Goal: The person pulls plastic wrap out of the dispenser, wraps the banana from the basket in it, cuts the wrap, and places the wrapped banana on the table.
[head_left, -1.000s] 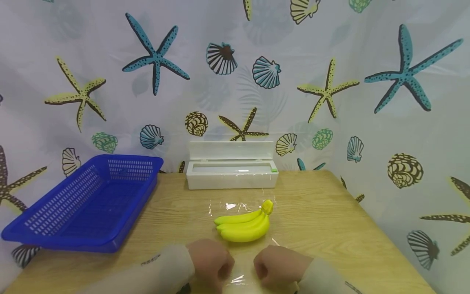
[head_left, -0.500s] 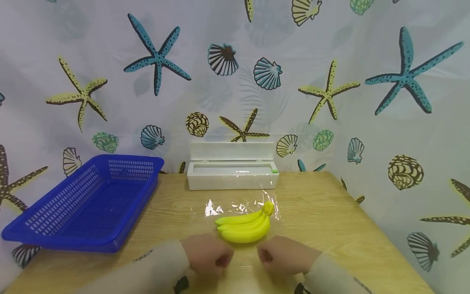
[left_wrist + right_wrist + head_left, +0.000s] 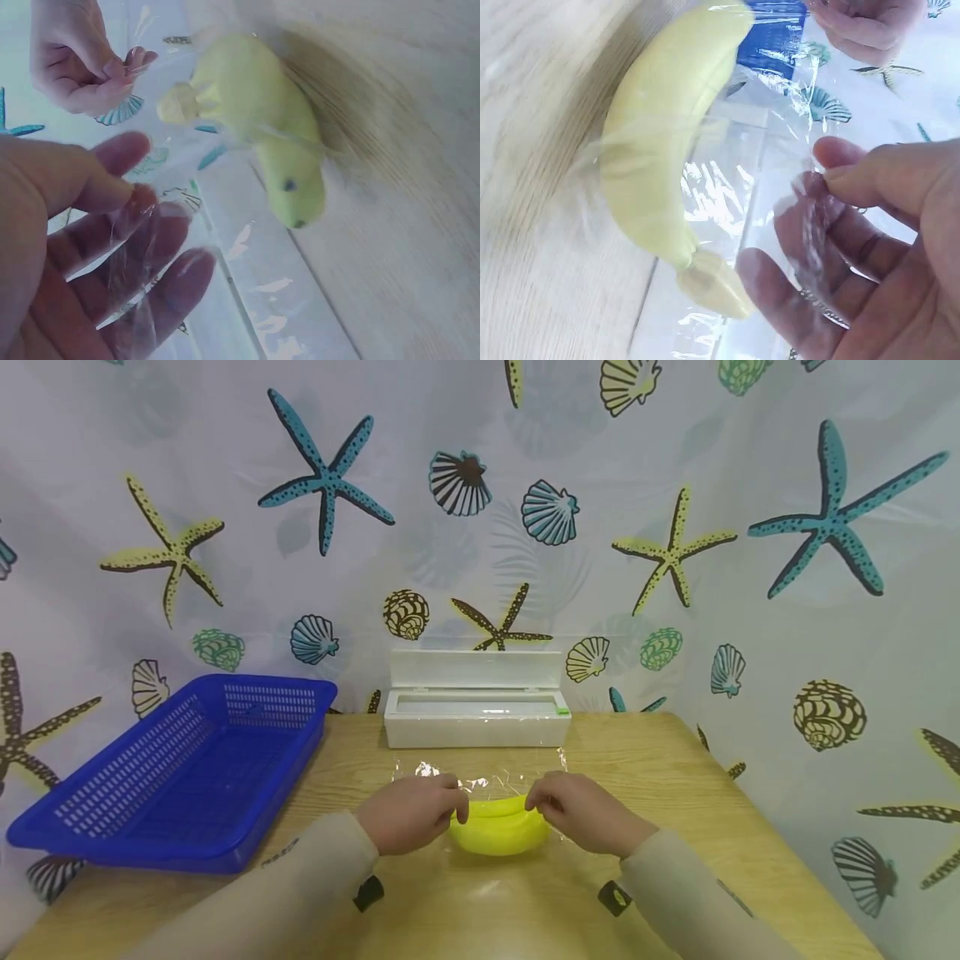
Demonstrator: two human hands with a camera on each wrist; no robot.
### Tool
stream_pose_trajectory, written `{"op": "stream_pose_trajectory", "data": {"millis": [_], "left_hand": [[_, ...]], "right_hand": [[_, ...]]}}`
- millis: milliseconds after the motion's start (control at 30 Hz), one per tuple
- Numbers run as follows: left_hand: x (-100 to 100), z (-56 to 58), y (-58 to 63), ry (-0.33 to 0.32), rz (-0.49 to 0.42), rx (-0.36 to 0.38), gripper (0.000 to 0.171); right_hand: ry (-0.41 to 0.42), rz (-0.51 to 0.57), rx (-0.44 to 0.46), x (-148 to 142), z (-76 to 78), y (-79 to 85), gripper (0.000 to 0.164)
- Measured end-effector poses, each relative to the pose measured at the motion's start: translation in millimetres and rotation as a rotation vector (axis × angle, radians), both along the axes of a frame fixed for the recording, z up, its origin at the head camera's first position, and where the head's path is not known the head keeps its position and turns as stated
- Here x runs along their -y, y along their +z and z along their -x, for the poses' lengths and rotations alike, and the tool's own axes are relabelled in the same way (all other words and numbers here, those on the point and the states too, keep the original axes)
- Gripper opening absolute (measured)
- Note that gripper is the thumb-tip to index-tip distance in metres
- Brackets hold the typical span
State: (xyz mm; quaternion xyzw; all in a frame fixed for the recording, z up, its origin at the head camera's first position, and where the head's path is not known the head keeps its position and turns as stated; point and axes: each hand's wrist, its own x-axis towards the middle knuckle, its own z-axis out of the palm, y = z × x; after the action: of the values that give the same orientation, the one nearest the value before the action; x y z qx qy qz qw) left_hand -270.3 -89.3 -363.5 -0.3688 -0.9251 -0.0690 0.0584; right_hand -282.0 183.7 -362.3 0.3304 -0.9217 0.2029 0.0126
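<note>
A: Start at the left. What does the left hand (image 3: 408,812) have?

B: Clear film (image 3: 483,782). The left wrist view shows thumb and forefinger closed on its edge in a pinch, with the other fingers spread loosely against the sheet.

A: And in the middle?

B: The bananas (image 3: 498,835), lying on the table (image 3: 720,835) between the two hands. The film spreads over them, and both wrist views show yellow through it.

A: Is either hand touching the fruit?

B: From the head view I can't tell, because the fingertips overlap it. The wrist views show a gap between fingers and bananas on both sides.

A: Now the right hand (image 3: 588,814).

B: The same kind of hold: thumb and forefinger pinch the film, and the remaining fingers are parted and slightly bent behind it.

A: Edges next, from the left.

B: The blue basket (image 3: 240,843) sits at the table's left side, and its near right corner is the part closest to the left forearm. A strip of wood lies between basket and hand, so the two are well apart.

A: Straight ahead?

B: A white box (image 3: 480,732) with its lid standing up, near the back edge against the patterned curtain (image 3: 585,585). The film's glints reach almost to its front.

A: On the right?

B: Wide tabletop past the right hand, out to a slanting side edge with the curtain beyond. The near edge is out of frame.
</note>
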Motion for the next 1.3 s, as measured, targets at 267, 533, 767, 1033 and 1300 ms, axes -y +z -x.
{"op": "stream_pose_trajectory", "data": {"millis": [267, 533, 767, 1033, 1300], "left_hand": [[0.6, 15.1, -11.1, 0.075, 0.051, -0.074, 0.017], [-1.6, 27.2, -31.3, 0.102, 0.065, -0.022, 0.036], [-5.9, 27.1, -41.5, 0.144, 0.046, 0.003, 0.050], [-23.0, 11.3, -43.4, -0.029, 0.184, -0.186, 0.069], [-21.6, 15.7, -54.6, 0.010, 0.150, -0.128, 0.050]], "right_hand": [[-0.072, -0.124, -0.163, 7.0, 14.6, -13.7, 0.014], [-0.090, -0.294, -0.416, 7.1, 19.9, -35.1, 0.007], [-0.074, -0.440, -0.547, 6.0, 19.7, -43.5, 0.008], [-0.102, -0.436, -0.502, 10.7, 13.6, -30.6, 0.023], [0.033, -0.319, -0.444, 25.7, -7.9, -22.4, 0.023]]}}
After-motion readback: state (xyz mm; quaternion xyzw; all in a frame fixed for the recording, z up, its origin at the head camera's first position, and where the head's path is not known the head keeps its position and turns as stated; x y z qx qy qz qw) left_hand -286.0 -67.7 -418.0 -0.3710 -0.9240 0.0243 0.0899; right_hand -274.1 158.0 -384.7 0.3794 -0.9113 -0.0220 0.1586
